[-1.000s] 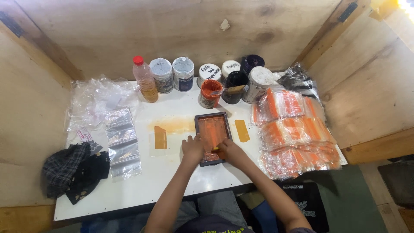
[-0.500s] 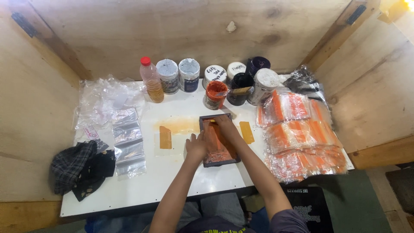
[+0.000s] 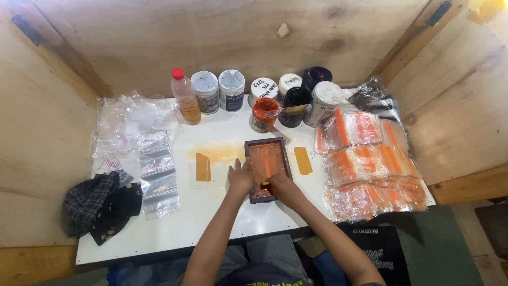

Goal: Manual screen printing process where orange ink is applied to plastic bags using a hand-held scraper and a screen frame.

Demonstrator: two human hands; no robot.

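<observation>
Soft, warm light is falling on my bench from above, fairly even, so the white table (image 3: 222, 222) is reading bright without burning out. The clear plastic bags (image 3: 153, 175) on my left are throwing pale glare, and the wrapped orange packs (image 3: 370, 169) on my right are glinting too. My arms are casting only faint shadows near the table's front edge. The plywood walls (image 3: 47, 143) are bowing outward at the corners from the wide lens. Everything is looking slightly soft, and the far top right corner is blowing out yellow.
</observation>
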